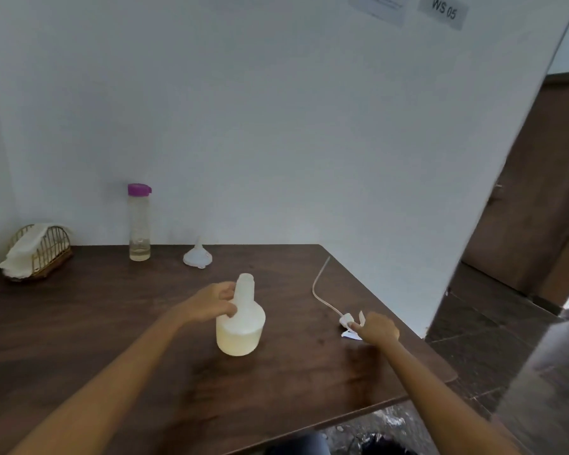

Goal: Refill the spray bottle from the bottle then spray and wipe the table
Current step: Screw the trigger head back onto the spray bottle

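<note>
Between my left hand's (216,303) curled fingers, I'm gripping the spray bottle's (240,318) slim neck; light, probably slick plastic. Right hand (376,328) is pinching the sprayer head (350,321).

Dark wood-grain bench (112,323), faint sheen; translucent plastic spray bottle (240,326); clear plastic bottle (139,224); gilt wire basket (46,251) holding cloth (23,247).

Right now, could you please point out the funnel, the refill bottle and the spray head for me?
funnel (197,258): head view, on its wide cone.
refill bottle (139,224): head view, mid clear body.
spray head (348,320): head view, on its white cap.
</note>
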